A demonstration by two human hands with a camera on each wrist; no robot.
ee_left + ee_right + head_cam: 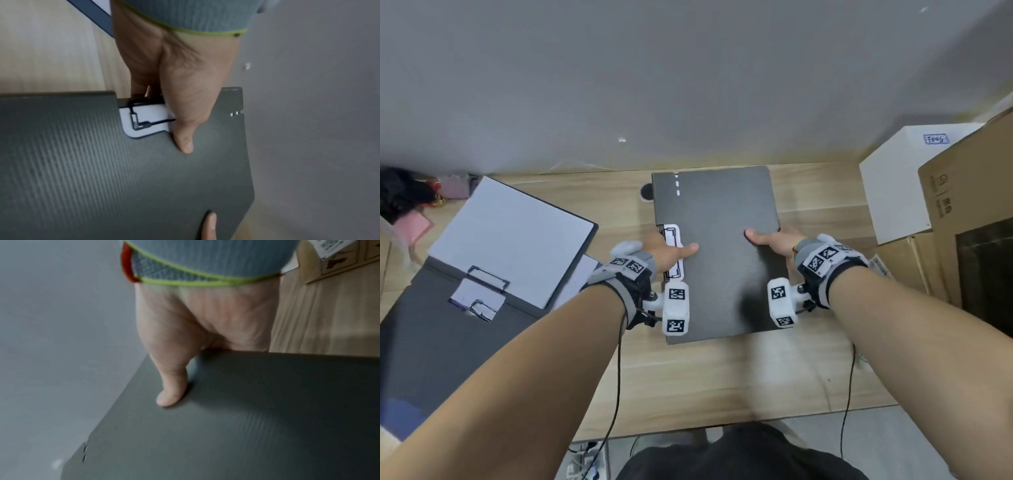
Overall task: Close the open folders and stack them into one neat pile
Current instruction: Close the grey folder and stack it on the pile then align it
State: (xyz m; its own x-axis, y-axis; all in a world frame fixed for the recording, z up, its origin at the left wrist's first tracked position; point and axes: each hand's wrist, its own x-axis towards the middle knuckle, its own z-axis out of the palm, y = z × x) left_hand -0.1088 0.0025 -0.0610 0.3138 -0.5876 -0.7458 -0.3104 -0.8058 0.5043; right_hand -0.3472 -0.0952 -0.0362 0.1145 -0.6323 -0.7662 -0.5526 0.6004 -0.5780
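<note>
A closed dark grey folder [719, 246] is held at the middle of the wooden desk [722, 377]. My left hand [671, 253] grips its left edge by the white clip window, thumb on the cover and fingers underneath. My right hand [770, 240] grips the right edge the same way. The left wrist view shows the thumb [183, 139] pressed on the folder's cover [102, 178]; the right wrist view shows the other thumb [170, 391] on the cover [246, 426]. A second folder [465, 274] lies open at the left with white paper [513, 236] clipped inside.
A white box [904, 185] and a brown cardboard box [969, 212] stand at the right. Dark and pink clutter [407, 202] sits at the far left. A small round object [645, 192] lies behind the closed folder. A grey wall [688, 85] runs along the desk's back.
</note>
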